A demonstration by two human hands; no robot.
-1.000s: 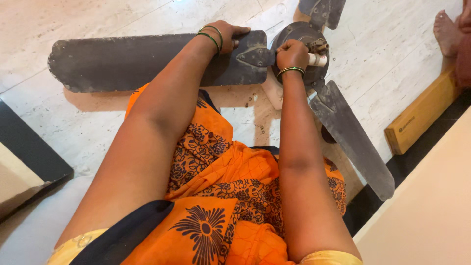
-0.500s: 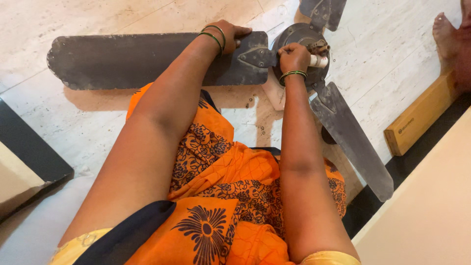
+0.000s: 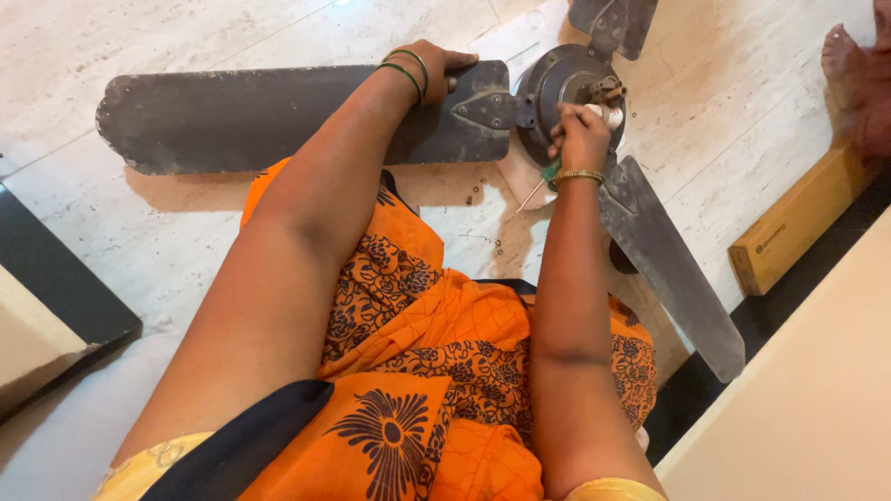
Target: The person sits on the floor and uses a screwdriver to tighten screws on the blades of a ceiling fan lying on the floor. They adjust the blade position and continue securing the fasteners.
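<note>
left hand (image 3: 436, 67) flat on the root of the long dark fan blade (image 3: 278, 116), fingers spread and pressing down, gripping nothing, upper middle of the frame. right hand (image 3: 583, 134) closed in a fist around a green-handled screwdriver (image 3: 543, 181), thin shaft poking out below the fist toward lower left, fist over the round motor housing (image 3: 566, 88) of the ceiling fan lying on the pale marble floor (image 3: 232, 28). cannot tell whether the tip touches anything; shaft seems to point away from the hub. white part and a brassy fitting (image 3: 608, 90) just beside the fist at the hub centre. second blade (image 3: 673, 269) running to the lower right, third blade (image 3: 613, 19) cut off at the top edge. small dark specks, perhaps screws (image 3: 475, 195), loose on the floor just below the hub. wooden box (image 3: 798, 223) at right, another person's bare foot (image 3: 849, 65) in the upper right corner.

judged from this: work at the hub, bracing the blade while handling the driver. next move would call for turning the tool tip toward a fastener and keeping the blade pinned firmly.
</note>
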